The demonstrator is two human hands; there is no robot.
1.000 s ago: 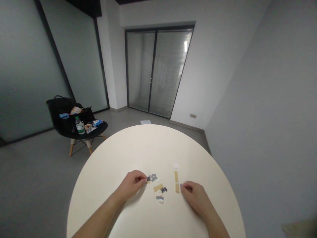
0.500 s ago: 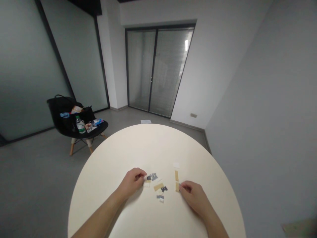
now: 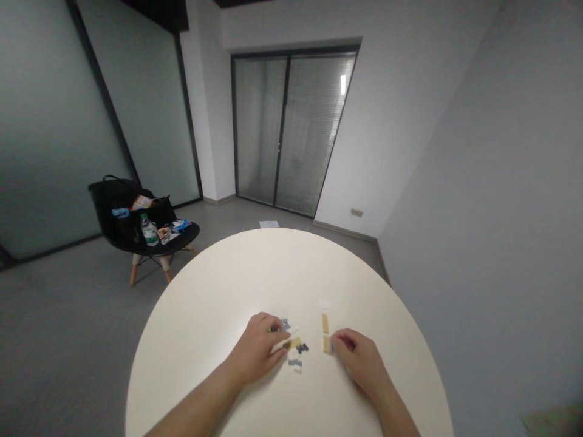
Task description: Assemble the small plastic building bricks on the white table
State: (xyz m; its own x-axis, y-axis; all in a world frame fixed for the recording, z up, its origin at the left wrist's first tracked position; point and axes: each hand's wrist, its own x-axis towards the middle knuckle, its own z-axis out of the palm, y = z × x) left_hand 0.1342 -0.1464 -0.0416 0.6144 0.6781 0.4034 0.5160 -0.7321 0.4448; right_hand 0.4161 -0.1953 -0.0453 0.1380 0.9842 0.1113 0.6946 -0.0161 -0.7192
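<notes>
We note our left hand [image 3: 257, 353] clamped on a white strip [image 3: 283, 340]; our right hand [image 3: 357, 363] sits fingers together against a tan brick [image 3: 326, 345], hold unclear.

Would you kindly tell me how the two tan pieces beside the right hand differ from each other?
The upper tan piece looks narrower than the lower tan piece. The upper tan piece lies apart from the right hand, while the lower tan piece sits right at its fingertips. Both share the same tan colour, lie flat on the round white table, and line up one behind the other.
</notes>
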